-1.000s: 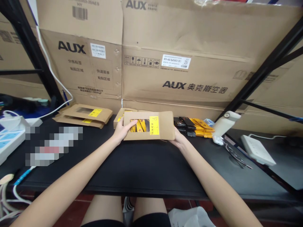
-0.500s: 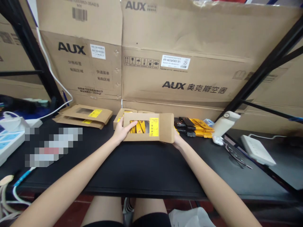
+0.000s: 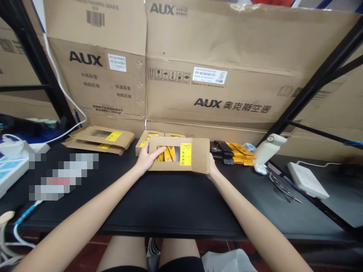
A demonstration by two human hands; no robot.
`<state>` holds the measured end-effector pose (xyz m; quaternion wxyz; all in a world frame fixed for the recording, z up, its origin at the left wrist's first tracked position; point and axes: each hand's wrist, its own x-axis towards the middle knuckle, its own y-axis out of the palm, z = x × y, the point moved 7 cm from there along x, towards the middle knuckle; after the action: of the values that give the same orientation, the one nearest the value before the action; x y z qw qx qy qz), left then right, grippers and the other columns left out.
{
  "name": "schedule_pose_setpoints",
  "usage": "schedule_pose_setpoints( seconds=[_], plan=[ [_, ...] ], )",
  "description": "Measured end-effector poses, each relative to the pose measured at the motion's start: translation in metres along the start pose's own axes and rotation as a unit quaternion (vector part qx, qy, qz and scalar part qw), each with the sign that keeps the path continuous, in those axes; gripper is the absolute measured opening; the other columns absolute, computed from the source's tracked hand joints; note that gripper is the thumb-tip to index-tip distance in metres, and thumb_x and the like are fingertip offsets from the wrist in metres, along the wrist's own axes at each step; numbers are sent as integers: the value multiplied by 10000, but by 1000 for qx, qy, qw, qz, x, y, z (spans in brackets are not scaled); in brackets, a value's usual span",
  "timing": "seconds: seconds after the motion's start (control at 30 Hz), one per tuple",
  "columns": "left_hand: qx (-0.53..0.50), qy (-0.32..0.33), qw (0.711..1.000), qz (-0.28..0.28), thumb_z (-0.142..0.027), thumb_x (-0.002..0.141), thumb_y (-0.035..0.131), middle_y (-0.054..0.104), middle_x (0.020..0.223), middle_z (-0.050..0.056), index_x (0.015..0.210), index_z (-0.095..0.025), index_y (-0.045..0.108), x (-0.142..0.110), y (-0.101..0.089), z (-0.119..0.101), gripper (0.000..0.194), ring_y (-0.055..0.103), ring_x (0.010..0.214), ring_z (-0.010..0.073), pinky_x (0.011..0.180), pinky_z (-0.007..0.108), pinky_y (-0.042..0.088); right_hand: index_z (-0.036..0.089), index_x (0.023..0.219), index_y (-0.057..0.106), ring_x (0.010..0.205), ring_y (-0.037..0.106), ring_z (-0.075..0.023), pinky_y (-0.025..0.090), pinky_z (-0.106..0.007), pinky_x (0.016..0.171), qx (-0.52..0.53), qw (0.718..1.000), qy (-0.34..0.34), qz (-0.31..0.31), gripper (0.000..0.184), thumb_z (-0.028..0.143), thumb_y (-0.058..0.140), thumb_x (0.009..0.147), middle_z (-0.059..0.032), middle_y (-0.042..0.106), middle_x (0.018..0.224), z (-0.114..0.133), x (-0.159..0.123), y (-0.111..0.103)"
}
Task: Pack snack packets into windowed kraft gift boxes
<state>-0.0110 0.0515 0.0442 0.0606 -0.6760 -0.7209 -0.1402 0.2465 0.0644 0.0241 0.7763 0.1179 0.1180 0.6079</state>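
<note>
A brown cardboard box [image 3: 171, 167] with a clear window and a yellow label is held up over the black desk. Through the window, yellow-orange packets [image 3: 169, 154] show inside. My left hand [image 3: 145, 160] grips the left end, its thumb lying across the front at the window. At the right end a flap [image 3: 200, 155] stands out from the box. Behind that flap is my right hand [image 3: 213, 169]; its fingers are hidden, so what it holds cannot be seen. Black and yellow-orange packets [image 3: 239, 153] lie in a pile just beyond, to the right.
Similar boxes [image 3: 143, 139] lie behind the held one, and flat window cartons [image 3: 99, 139] are stacked left. A pale bottle [image 3: 269, 148], glasses [image 3: 282, 187] and a white power strip [image 3: 307, 179] are on the right. Large cardboard panels [image 3: 210, 90] wall the back.
The held box has dropped slightly and its front tilts a little. The packets behind the window have shifted. A yellow bit beside my right hand, visible half a second ago, is now out of sight.
</note>
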Motion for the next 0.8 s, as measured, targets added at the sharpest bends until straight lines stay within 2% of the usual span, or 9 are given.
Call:
schedule_pose_setpoints(
  seconds=[0.13,0.37,0.5,0.63,0.73,0.8],
  plan=[
    [-9,2,1000,3,-383,643,764,659,1146,110,1082,-171,598,-1,1,-1,516,617,1067,272,934,397,483,213,536,462,466,561,-133,505,-259,489,8,1000,26,-1,289,374,609,725,50,495,411,-6,5,-3],
    [-14,6,1000,7,-375,645,764,658,1146,112,1095,-169,593,0,2,0,524,620,1062,270,934,395,482,225,526,431,361,470,-103,425,-228,367,24,999,25,6,327,429,599,718,52,486,394,-9,7,-1],
    [-15,6,1000,6,-376,645,764,661,1143,110,1099,-169,593,-1,2,-1,528,621,1059,268,932,395,483,221,535,409,341,446,-88,436,-222,384,24,999,25,21,339,431,595,726,61,470,388,-8,5,1],
    [-22,-3,1000,6,-386,644,764,660,1148,112,1088,-167,602,1,1,1,521,622,1057,270,925,397,490,208,554,437,354,459,-79,443,-210,405,35,998,58,6,281,363,592,729,64,494,407,-10,2,-1],
    [-26,-11,1000,-1,-390,635,769,662,1147,109,1085,-167,609,2,-1,3,527,624,1057,271,930,399,488,194,626,534,412,518,-88,450,-209,431,-25,999,17,13,183,333,623,706,58,566,481,-3,-1,-1],
    [-33,-17,999,-4,-391,631,770,664,1143,106,1083,-168,613,2,-2,4,528,624,1058,273,930,400,488,189,662,574,444,539,-91,453,-207,447,-52,998,-24,39,190,353,670,660,57,593,516,2,-4,2]
  ],
)
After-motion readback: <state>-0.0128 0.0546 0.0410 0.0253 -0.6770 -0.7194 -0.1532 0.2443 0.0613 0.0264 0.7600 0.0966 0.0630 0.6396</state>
